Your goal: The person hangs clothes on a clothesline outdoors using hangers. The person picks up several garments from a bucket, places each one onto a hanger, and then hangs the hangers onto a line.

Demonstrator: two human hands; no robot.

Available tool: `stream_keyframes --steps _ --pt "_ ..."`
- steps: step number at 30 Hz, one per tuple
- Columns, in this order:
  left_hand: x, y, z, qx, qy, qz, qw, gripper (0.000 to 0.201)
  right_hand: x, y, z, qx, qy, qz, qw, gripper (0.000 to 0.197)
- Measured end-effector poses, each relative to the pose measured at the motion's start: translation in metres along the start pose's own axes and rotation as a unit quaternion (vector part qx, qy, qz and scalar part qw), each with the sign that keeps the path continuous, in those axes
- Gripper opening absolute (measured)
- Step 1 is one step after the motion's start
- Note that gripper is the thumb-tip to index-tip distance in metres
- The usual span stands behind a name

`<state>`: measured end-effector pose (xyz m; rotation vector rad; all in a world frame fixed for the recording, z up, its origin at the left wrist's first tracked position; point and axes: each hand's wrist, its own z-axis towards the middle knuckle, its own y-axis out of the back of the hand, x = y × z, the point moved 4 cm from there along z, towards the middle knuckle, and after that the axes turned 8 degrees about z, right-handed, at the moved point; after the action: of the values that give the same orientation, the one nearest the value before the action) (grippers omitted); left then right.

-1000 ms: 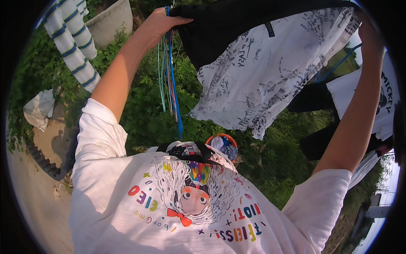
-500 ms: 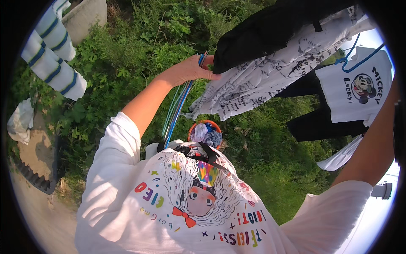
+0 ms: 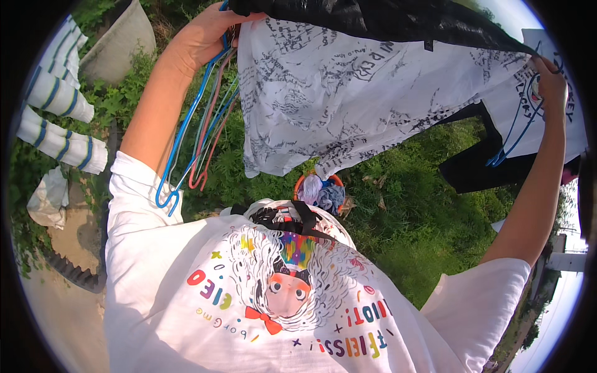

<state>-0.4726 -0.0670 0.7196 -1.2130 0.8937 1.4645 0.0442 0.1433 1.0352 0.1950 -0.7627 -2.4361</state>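
Note:
Between my raised hands stretches a garment (image 3: 348, 93), white with black scribble-like print and a black upper band. My left hand (image 3: 208, 31) is closed round its left top edge and also grips a bunch of thin hangers (image 3: 202, 118) in blue, pink and green, which dangle beside my forearm. At far right my right hand (image 3: 551, 84) is closed on the garment's other end. Just below that hand a blue hanger (image 3: 510, 137) hangs down; whether the fingers hold it too I cannot tell.
An orange basket (image 3: 339, 180) of laundry stands on the grass below. A white printed shirt (image 3: 504, 102) and black clothing (image 3: 463, 171) hang at right. Striped cloth (image 3: 62, 133) hangs at left, above a white bag (image 3: 48, 199). Green plants (image 3: 398, 242) cover much of the ground.
Both hands now show, the left raised up and leftward. The garment, bunched and slanting before, is spread wide between them. The hangers have swung left with my left hand.

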Motion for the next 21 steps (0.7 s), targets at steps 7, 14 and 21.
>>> stream_keyframes --steps 7,14,21 --pt "-0.097 0.055 -0.030 -0.017 -0.049 0.206 0.977 0.023 0.039 0.011 -0.078 -0.056 -0.157 0.280 0.945 0.029" --pt "-0.015 -0.037 -0.063 0.034 0.124 0.426 0.895 0.032 0.014 -0.147 -0.263 0.260 -0.216 0.165 0.926 0.021" --pt "-0.043 0.000 -0.025 0.072 0.247 0.025 0.966 0.015 0.006 -0.149 -0.298 0.271 -0.392 0.398 0.784 0.031"
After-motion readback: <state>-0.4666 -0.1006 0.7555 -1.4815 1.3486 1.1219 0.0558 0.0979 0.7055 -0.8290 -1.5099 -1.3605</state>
